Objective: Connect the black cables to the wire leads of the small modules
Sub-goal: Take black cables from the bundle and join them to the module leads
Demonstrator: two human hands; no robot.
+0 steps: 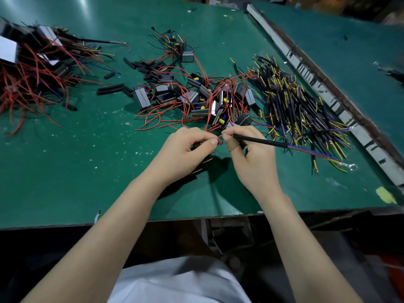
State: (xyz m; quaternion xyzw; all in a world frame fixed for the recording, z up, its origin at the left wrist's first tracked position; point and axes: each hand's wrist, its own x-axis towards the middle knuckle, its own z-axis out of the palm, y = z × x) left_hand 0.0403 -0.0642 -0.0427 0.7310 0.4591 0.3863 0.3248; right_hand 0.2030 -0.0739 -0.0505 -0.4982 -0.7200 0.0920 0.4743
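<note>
My right hand [251, 156] pinches the stripped end of a black cable [262, 141], which runs out to the right and ends in blue and brown wires. My left hand [185, 149] pinches a thin wire lead right against that cable end; the two sets of fingertips meet. A small black module [203, 164] hangs partly hidden under my left palm. A heap of small modules [196, 97] with red leads lies just beyond my hands on the green table [87, 160]. A pile of black cables [301, 106] lies to the right.
Finished modules with red wires [32, 68] are heaped at the far left. Short black sleeve pieces [115, 88] lie scattered at centre left. A taped strip [323, 88] runs diagonally along the table's right side. The table's front edge is close under my forearms.
</note>
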